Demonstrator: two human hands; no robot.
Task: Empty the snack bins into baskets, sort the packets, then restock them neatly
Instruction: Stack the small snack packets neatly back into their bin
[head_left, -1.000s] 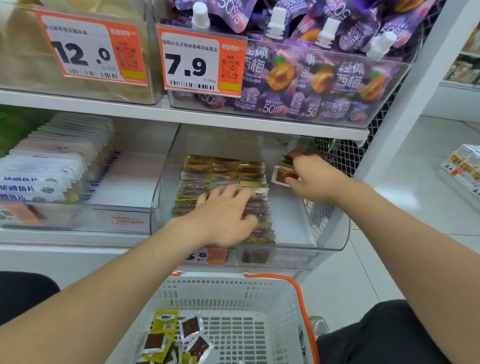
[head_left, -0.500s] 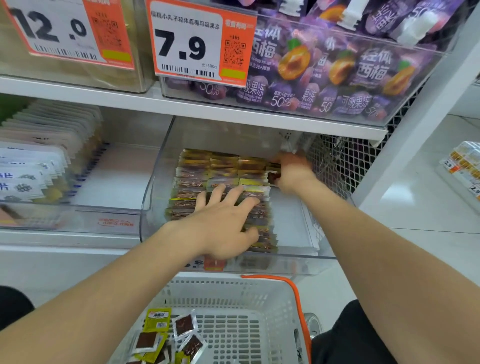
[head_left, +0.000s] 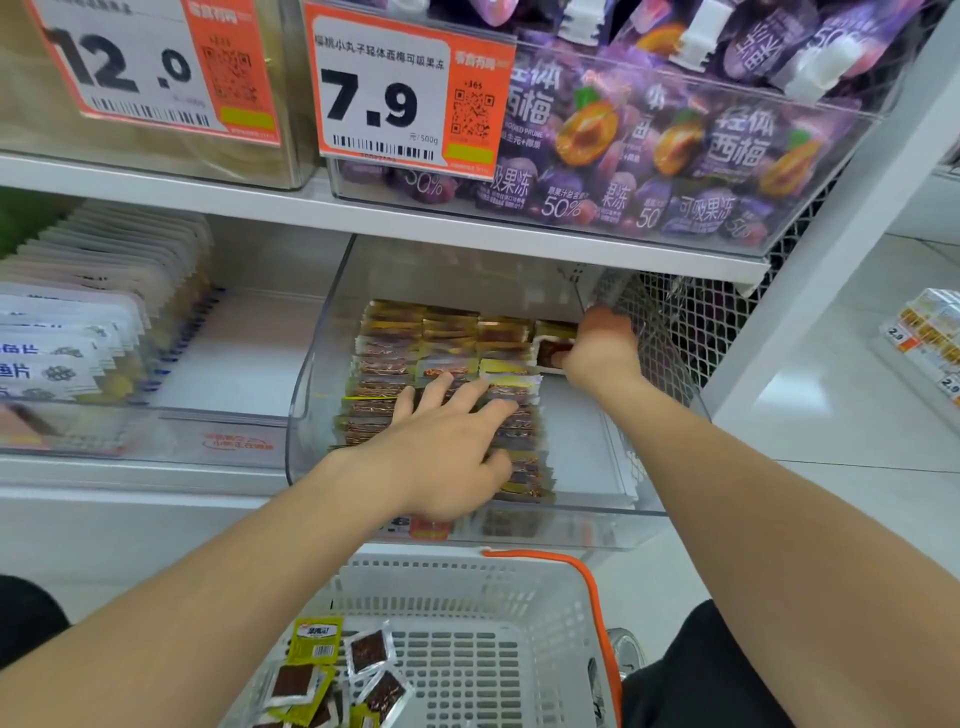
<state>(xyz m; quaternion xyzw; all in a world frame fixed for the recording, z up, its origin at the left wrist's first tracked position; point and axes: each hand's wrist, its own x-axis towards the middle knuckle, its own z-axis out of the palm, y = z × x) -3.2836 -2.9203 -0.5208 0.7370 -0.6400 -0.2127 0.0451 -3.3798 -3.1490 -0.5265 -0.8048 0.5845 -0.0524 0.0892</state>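
Note:
A clear plastic bin (head_left: 597, 525) on the lower shelf holds neat rows of small brown and yellow snack packets (head_left: 415, 343). My left hand (head_left: 447, 441) lies flat on the front rows, fingers spread and straight. At the back right of the bin my right hand (head_left: 602, 348) pinches one white-edged brown packet (head_left: 545, 353) against the end of the back rows. Below the shelf stands a white basket with an orange handle (head_left: 519, 587); several loose packets (head_left: 337, 675) lie in its left corner.
Purple plum-jelly pouches (head_left: 675, 150) fill the bin above, behind a 7.9 price tag (head_left: 405, 93). To the left, a bin of white packets (head_left: 78, 332) stands in rows. A wire mesh panel (head_left: 691, 322) closes the shelf's right end. White floor lies to the right.
My right hand carried the packet from the bin's open right side back to the end of the rear rows. The left hand stayed pressed on the front rows. The camera moved closer.

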